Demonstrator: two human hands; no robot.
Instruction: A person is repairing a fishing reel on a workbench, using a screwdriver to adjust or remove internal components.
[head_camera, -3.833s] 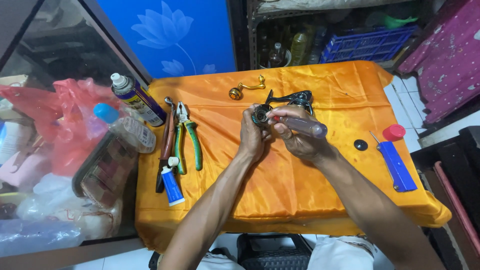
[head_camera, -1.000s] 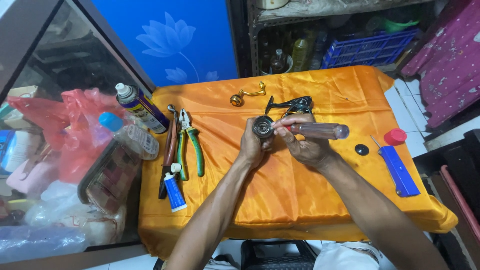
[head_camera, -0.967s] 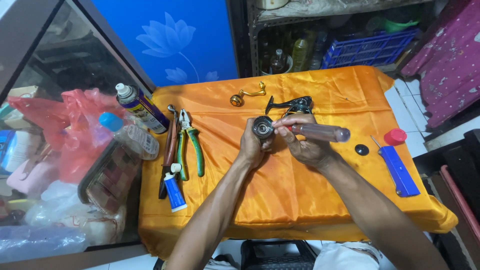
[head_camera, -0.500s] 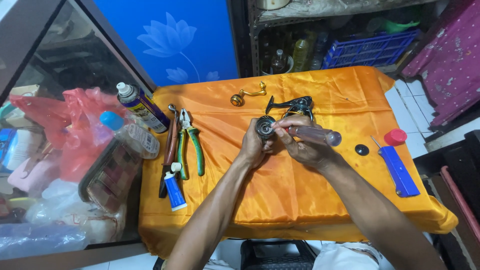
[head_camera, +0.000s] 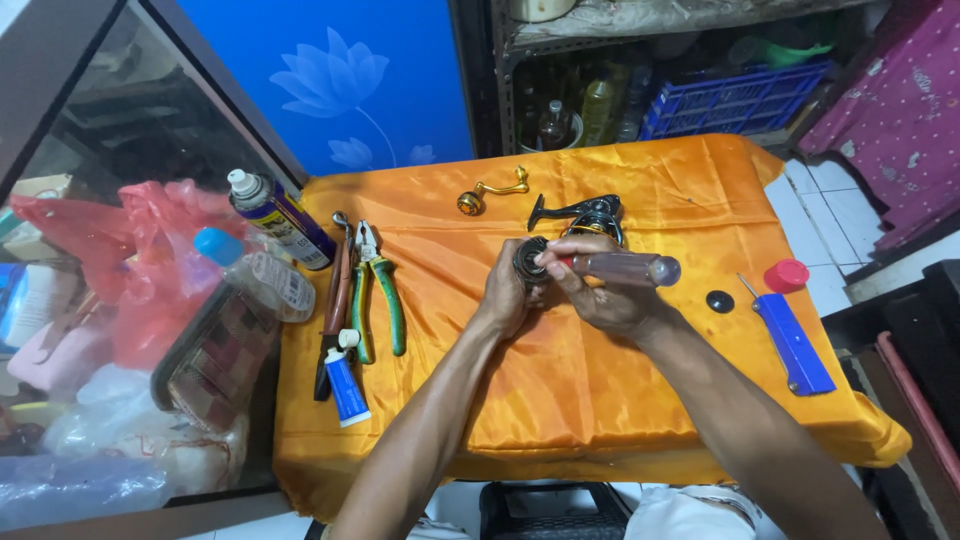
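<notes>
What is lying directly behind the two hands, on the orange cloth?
Behind the left hand and right hand, a black fishing reel body lies on the orange cloth. Its lower part is covered by the hands. Farther left lies a brass-coloured handle.

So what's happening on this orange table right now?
A person works over a table draped in orange cloth. The left hand grips a small round dark metal part, and the right hand holds a screwdriver with a clear handle, its tip at that part. A dark fishing reel body lies just behind the hands, with a brass crank handle farther left. Green-handled pliers, a small blue tube and a spray can lie unused at the left.
</notes>
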